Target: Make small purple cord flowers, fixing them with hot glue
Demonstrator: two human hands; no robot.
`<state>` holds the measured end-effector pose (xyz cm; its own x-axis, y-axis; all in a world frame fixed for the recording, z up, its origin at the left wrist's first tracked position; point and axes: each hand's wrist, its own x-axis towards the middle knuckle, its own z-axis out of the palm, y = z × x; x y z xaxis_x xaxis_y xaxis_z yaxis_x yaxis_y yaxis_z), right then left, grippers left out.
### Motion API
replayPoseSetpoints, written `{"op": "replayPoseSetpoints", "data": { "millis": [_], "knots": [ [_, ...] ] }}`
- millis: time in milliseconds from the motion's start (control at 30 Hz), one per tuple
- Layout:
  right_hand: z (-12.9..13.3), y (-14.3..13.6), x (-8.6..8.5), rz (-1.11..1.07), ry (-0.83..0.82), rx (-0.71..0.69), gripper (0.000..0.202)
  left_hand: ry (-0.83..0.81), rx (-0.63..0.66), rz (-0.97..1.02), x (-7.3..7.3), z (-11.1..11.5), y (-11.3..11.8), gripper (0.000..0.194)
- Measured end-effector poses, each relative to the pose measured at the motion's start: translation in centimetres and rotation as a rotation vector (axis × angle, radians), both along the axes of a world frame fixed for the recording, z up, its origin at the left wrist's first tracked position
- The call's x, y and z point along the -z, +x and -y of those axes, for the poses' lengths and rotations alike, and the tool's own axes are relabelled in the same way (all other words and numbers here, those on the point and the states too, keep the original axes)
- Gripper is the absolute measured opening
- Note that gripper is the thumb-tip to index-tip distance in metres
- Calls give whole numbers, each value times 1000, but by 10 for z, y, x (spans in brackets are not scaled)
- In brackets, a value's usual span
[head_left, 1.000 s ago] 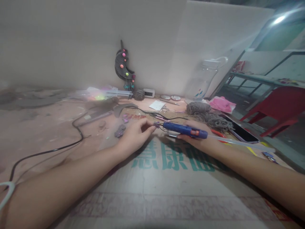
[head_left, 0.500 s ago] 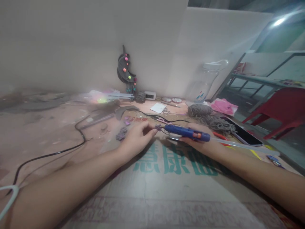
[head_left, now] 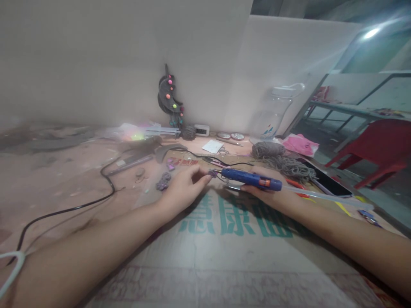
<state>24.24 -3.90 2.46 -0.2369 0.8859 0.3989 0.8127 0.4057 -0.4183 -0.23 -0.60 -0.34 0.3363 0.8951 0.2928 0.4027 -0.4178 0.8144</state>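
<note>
My right hand (head_left: pixel 261 188) is wrapped round a blue hot glue gun (head_left: pixel 250 177), with a long clear glue stick (head_left: pixel 324 197) running out of its back end. The gun's nozzle points left. My left hand (head_left: pixel 186 188) pinches a small purple piece (head_left: pixel 212 173) between thumb and fingertips, and the nozzle tip is at it; whether they touch I cannot tell. Just left of that hand lies a bunch of small greyish-purple pieces (head_left: pixel 163 181), with a brighter purple piece (head_left: pixel 170 165) behind it. Printed cardboard (head_left: pixel 199 256) lies under both hands.
Grey yarn (head_left: pixel 282 160), a phone (head_left: pixel 330 182) and orange-handled scissors or pliers (head_left: pixel 297 185) lie at the right. A clear bottle (head_left: pixel 272 113) stands behind. A grey crescent ornament (head_left: pixel 168 96) leans on the wall beside a small clock (head_left: pixel 202 130). A black cable (head_left: pixel 73 208) crosses the left side.
The view has shifted very slightly. Both hands keep the same hold, and the nozzle stays at the purple piece.
</note>
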Motion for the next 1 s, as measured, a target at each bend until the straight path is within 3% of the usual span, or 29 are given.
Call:
{"op": "replayPoseSetpoints", "data": {
  "millis": [267,1000],
  "knots": [
    [-1,2,1,19,49,-65,25,1,5,-4,3,-2,0,20],
    [-2,4,2,-31,39,-29,24,-22,-1,12,3,-1,0,20]
  ]
}}
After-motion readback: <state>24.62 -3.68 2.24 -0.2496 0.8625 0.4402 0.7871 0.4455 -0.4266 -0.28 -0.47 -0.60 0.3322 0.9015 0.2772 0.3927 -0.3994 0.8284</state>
